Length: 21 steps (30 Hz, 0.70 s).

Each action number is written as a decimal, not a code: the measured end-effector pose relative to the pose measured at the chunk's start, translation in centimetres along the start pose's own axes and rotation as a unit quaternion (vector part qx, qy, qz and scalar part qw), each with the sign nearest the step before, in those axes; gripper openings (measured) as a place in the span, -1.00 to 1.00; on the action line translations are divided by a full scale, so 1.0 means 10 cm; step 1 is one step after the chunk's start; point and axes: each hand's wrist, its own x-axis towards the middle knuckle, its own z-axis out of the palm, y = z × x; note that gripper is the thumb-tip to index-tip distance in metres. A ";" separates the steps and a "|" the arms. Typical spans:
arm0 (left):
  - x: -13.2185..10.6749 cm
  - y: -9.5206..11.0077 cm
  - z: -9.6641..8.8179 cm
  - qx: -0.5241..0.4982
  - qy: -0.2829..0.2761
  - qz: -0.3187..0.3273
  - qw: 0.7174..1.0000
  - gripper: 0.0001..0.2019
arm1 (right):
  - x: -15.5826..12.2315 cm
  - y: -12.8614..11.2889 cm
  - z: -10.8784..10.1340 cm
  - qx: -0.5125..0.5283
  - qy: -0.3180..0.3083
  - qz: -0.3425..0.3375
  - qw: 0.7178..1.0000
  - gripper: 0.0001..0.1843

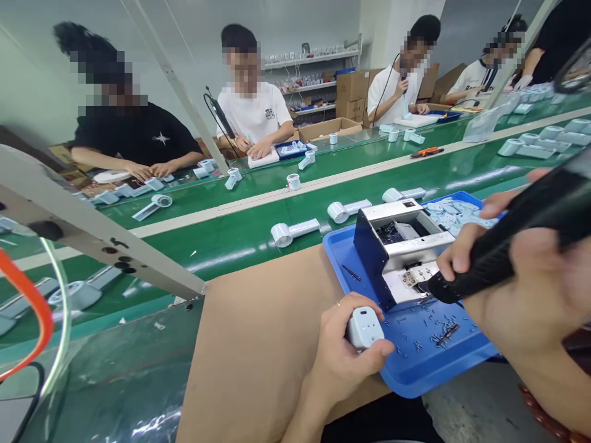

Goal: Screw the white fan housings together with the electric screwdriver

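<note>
My left hand (344, 344) is closed around a small pale blue-grey plastic part (364, 327), held at the near left edge of a blue tray (415, 369). My right hand (517, 271) grips a black electric screwdriver (508, 237). Its tip rests at the front of a metal screw-feeder box (397, 246) standing in the tray. Several small screws (438, 335) lie loose on the tray floor. Pale blue plastic covers (455, 212) are heaped at the tray's far end.
A brown bench top (258, 332) lies under my left arm. Beyond it a green conveyor belt (221, 240) carries several white handheld devices (293, 231). Several people sit working across the belt. A metal frame bar (92, 227) crosses at left.
</note>
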 end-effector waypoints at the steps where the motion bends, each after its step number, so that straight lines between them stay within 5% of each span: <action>1: 0.00 0.00 0.00 -0.003 -0.010 -0.016 1.000 -0.34 | 0.01 -0.11 0.08 0.005 0.031 0.026 0.999 -0.52; 5: -0.03 0.01 -0.02 0.014 -0.014 -0.042 0.999 -0.29 | 0.04 -0.46 0.39 0.016 0.081 0.131 0.988 -0.52; 11: -0.02 -0.01 0.00 0.007 -0.015 -0.043 0.999 -0.25 | -0.03 -0.52 0.63 0.031 0.081 0.147 0.985 -0.63; 16: -0.01 0.01 0.01 0.008 -0.016 -0.061 0.998 -0.23 | -0.11 -0.45 0.56 -0.014 0.023 0.141 0.990 -0.58; 21: -0.01 0.01 0.04 0.014 -0.004 -0.039 0.999 -0.27 | -0.07 -0.21 0.27 -0.106 -0.029 0.115 0.987 -0.48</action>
